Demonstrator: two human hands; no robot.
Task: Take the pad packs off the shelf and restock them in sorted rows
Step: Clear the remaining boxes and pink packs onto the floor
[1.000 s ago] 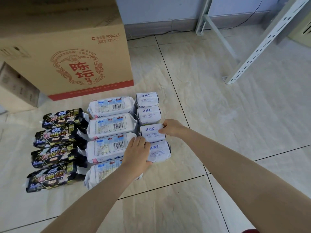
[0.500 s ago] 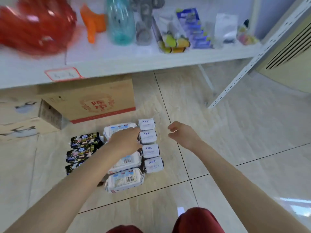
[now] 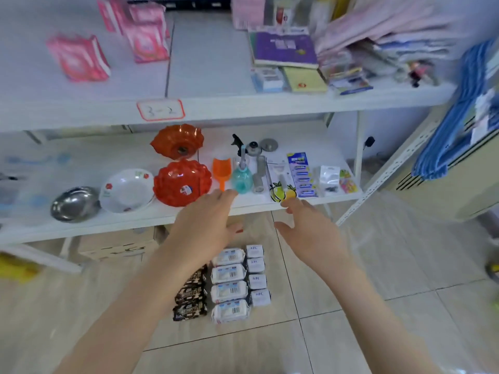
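Both hands have come up off the floor packs (image 3: 229, 276), now below them (three rows). The left hand (image 3: 205, 220) and right hand (image 3: 310, 233) are empty, fingers spread. The pink packs (image 3: 81, 59) sit up-left, nearer the left hand.

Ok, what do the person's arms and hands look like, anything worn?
Both forearms are bare to the frame edge: no sleeves, gloves, watch or bracelet. The left hand and right hand show no rings. A red spot at the left thumb tip may be nail polish; too blurred to tell.
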